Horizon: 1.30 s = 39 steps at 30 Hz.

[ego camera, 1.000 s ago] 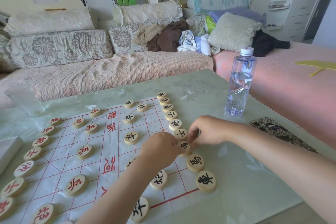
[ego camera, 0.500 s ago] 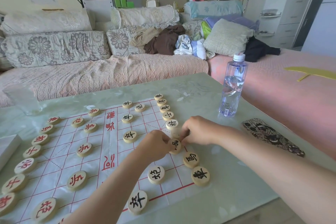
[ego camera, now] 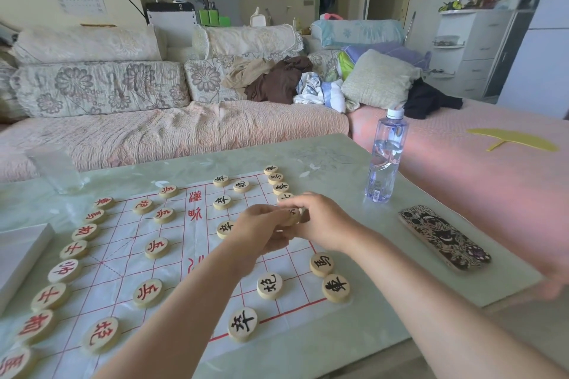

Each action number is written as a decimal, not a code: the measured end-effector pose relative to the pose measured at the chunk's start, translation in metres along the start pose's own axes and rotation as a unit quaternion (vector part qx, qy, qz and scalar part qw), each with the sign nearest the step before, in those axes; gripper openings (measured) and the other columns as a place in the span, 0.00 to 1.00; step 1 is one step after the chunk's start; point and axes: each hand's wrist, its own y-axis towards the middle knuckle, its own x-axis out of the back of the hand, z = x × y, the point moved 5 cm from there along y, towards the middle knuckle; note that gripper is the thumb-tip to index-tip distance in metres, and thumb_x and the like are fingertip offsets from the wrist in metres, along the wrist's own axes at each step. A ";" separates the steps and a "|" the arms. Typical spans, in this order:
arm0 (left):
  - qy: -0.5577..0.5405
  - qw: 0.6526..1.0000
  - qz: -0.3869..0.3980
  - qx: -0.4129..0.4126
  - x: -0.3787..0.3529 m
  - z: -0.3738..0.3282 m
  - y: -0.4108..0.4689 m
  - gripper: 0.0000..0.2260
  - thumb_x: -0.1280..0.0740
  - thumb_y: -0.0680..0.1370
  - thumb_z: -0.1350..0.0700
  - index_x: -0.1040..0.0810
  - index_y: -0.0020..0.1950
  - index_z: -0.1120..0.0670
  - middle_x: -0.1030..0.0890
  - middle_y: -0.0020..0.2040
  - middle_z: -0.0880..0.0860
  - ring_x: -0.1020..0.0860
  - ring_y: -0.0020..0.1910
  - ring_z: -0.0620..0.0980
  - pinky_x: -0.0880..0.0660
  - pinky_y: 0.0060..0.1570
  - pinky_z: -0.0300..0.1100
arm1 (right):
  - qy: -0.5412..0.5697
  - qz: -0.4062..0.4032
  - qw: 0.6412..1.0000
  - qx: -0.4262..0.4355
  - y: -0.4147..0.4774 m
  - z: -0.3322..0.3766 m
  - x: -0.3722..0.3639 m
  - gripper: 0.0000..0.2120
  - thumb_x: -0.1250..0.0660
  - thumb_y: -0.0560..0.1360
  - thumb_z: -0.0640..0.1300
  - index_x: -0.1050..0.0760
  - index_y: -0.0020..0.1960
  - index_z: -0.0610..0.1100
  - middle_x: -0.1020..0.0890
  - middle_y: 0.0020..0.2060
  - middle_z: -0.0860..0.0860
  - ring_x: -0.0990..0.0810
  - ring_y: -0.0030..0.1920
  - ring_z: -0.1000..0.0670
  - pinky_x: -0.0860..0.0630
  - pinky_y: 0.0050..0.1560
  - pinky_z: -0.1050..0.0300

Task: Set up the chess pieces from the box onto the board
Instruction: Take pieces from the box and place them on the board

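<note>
Over the thin paper board (ego camera: 120,243), left hand (ego camera: 261,229) and right hand (ego camera: 323,221) pinch a round wooden disc (ego camera: 291,218).

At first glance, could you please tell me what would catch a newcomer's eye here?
The left hand and right hand meet at the right edge of the board, together pinching one wooden piece. Red-lettered pieces line the left edge, and a water bottle stands right of it.

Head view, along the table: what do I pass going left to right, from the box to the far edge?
white box → left hand → chess piece pinched between both hands → right hand → water bottle → patterned case
</note>
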 end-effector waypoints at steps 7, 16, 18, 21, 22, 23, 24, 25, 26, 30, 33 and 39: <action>-0.053 0.997 -0.046 -0.014 0.008 0.004 0.003 0.07 0.30 0.74 0.64 0.21 0.51 0.61 0.16 0.44 0.59 0.19 0.37 0.51 0.23 0.37 0.38 | 0.068 -0.006 0.997 -0.023 -0.003 -0.007 0.004 0.26 0.20 0.66 0.39 0.21 0.61 0.52 0.20 0.34 0.62 0.22 0.34 0.65 0.26 0.45 0.65; 0.122 0.987 -0.105 -0.026 -0.007 0.007 0.007 0.04 0.32 0.76 0.58 0.20 0.49 0.54 0.16 0.45 0.53 0.18 0.42 0.50 0.22 0.41 0.41 | 0.071 -0.001 0.996 -0.054 -0.009 -0.040 0.020 0.20 0.20 0.68 0.45 0.19 0.59 0.50 0.20 0.30 0.64 0.25 0.28 0.63 0.31 0.34 0.72; 0.248 0.959 -0.122 -0.066 -0.008 0.008 0.010 0.05 0.33 0.75 0.56 0.20 0.49 0.50 0.17 0.45 0.49 0.19 0.41 0.49 0.25 0.37 0.40 | 0.044 0.009 0.996 -0.072 -0.013 -0.052 0.026 0.17 0.20 0.69 0.47 0.19 0.56 0.52 0.23 0.25 0.69 0.28 0.24 0.65 0.36 0.27 0.75; 0.334 0.933 -0.101 -0.083 -0.011 0.019 0.012 0.06 0.33 0.75 0.58 0.20 0.49 0.47 0.19 0.45 0.46 0.22 0.37 0.45 0.26 0.37 0.37 | 0.015 0.026 0.994 -0.107 -0.016 -0.063 0.030 0.16 0.21 0.70 0.47 0.19 0.55 0.54 0.25 0.31 0.62 0.28 0.28 0.62 0.37 0.23 0.75; 0.353 0.927 -0.092 -0.084 -0.011 0.023 0.012 0.07 0.33 0.75 0.58 0.20 0.49 0.47 0.19 0.45 0.45 0.22 0.39 0.45 0.26 0.38 0.37 | 0.007 0.033 0.993 -0.117 -0.016 -0.065 0.029 0.15 0.21 0.69 0.47 0.18 0.54 0.55 0.25 0.33 0.60 0.28 0.29 0.61 0.37 0.22 0.74; 0.372 0.921 -0.082 -0.087 -0.012 0.026 0.013 0.07 0.33 0.75 0.58 0.20 0.49 0.46 0.19 0.46 0.44 0.21 0.41 0.45 0.26 0.39 0.37 | 0.002 0.040 0.991 -0.124 -0.015 -0.067 0.027 0.14 0.20 0.69 0.48 0.18 0.52 0.56 0.24 0.33 0.58 0.28 0.29 0.59 0.35 0.22 0.72; 0.387 0.915 -0.074 -0.090 -0.013 0.029 0.013 0.07 0.33 0.75 0.57 0.20 0.49 0.46 0.19 0.47 0.44 0.21 0.43 0.45 0.26 0.41 0.37 | -0.001 0.047 0.991 -0.129 -0.014 -0.068 0.025 0.13 0.20 0.68 0.50 0.17 0.50 0.57 0.24 0.33 0.56 0.28 0.29 0.57 0.34 0.22 0.69; 0.398 0.910 -0.069 -0.094 -0.014 0.031 0.014 0.07 0.33 0.76 0.57 0.20 0.50 0.46 0.19 0.47 0.43 0.21 0.45 0.46 0.25 0.43 0.37 | -0.001 0.053 0.990 -0.132 -0.014 -0.070 0.023 0.12 0.19 0.67 0.51 0.17 0.49 0.57 0.25 0.32 0.57 0.28 0.29 0.57 0.33 0.24 0.67; 0.406 0.906 -0.067 -0.099 -0.014 0.032 0.014 0.07 0.33 0.76 0.57 0.20 0.51 0.46 0.19 0.48 0.43 0.21 0.46 0.46 0.25 0.45 0.38 | -0.001 0.058 0.989 -0.134 -0.013 -0.071 0.021 0.11 0.19 0.67 0.51 0.16 0.48 0.56 0.25 0.32 0.59 0.28 0.30 0.58 0.33 0.26 0.67; 0.432 0.892 -0.062 -0.119 -0.017 0.034 0.017 0.07 0.32 0.76 0.56 0.20 0.51 0.46 0.19 0.48 0.43 0.21 0.49 0.46 0.24 0.51 0.41 | -0.005 0.079 0.989 -0.127 -0.011 -0.073 0.016 0.11 0.20 0.69 0.47 0.15 0.51 0.53 0.26 0.26 0.64 0.28 0.27 0.66 0.36 0.29 0.73; 0.444 0.886 -0.064 -0.117 -0.019 0.034 0.018 0.07 0.32 0.76 0.55 0.20 0.52 0.46 0.19 0.49 0.42 0.21 0.48 0.46 0.24 0.49 0.40 | 0.010 0.066 0.990 -0.125 -0.009 -0.078 0.020 0.09 0.22 0.71 0.43 0.17 0.47 0.54 0.18 0.36 0.64 0.25 0.32 0.67 0.33 0.32 0.75; 0.440 0.887 -0.057 -0.132 -0.026 0.037 0.021 0.06 0.29 0.73 0.49 0.20 0.50 0.43 0.19 0.49 0.40 0.22 0.47 0.45 0.23 0.49 0.43 | 0.002 0.060 0.989 -0.135 -0.008 -0.085 0.014 0.07 0.22 0.70 0.45 0.16 0.47 0.54 0.15 0.46 0.55 0.22 0.37 0.58 0.28 0.30 0.70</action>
